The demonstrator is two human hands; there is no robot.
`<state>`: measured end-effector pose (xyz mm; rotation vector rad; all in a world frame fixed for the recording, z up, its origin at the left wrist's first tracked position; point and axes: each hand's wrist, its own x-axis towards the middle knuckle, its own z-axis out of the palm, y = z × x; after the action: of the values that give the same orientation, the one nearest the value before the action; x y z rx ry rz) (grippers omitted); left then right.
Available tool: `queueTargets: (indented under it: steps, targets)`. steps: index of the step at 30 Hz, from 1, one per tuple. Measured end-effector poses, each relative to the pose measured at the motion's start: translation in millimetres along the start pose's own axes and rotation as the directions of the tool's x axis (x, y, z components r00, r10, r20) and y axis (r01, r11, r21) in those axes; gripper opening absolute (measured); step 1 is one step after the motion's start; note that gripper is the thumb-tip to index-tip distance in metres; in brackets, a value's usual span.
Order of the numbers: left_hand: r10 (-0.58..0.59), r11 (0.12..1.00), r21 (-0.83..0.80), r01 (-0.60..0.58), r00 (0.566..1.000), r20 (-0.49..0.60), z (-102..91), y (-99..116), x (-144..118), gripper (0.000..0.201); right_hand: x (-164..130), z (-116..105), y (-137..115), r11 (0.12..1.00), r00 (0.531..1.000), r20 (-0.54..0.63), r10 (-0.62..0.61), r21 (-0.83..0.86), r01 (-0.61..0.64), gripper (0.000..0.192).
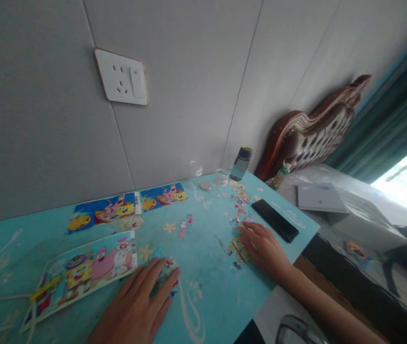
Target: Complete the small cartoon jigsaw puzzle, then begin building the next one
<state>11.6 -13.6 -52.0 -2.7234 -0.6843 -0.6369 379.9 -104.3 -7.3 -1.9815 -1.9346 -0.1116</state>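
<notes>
My left hand (140, 298) lies on the blue table with its fingers spread and stretched out. Small jigsaw pieces (169, 267) show between and beside those fingertips. Over to the right, my right hand (262, 243) rests low on the table, its fingers reaching onto a heap of yellowish puzzle pieces (239, 248); nothing is visibly gripped in it. A cartoon picture board (88, 272) lies just left of my left hand. Between the hands and farther back sits a small joined cluster of pink and blue pieces (186, 225).
Two blue cartoon cards (163, 196) lie along the wall. Loose pieces (241, 200) trail toward a dark bottle (241, 163) and clear cups (221, 177). A black phone-like slab (275, 220) lies near the right edge. White cords (2, 301) cross the left.
</notes>
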Motion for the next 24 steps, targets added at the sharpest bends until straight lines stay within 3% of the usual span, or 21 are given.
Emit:
queueTargets:
  steps: [3,9,24]
  targets:
    - [0.008,1.0,0.006,-0.008,1.0,-0.019,2.1,0.0,-1.5,0.043,19.8,-1.6,21.8,0.998,0.998,0.009,0.061,-0.035,-0.06,0.036]
    - [0.034,0.999,-0.002,-0.034,0.998,-0.061,2.6,-1.7,-0.6,0.04,56.2,6.8,32.1,0.998,0.996,0.056,0.067,-0.008,-0.067,0.028]
    - [0.007,1.0,-0.016,-0.008,0.998,-0.069,1.6,0.8,-3.2,0.039,66.4,3.4,49.4,0.987,0.991,0.118,0.06,0.142,-0.077,0.024]
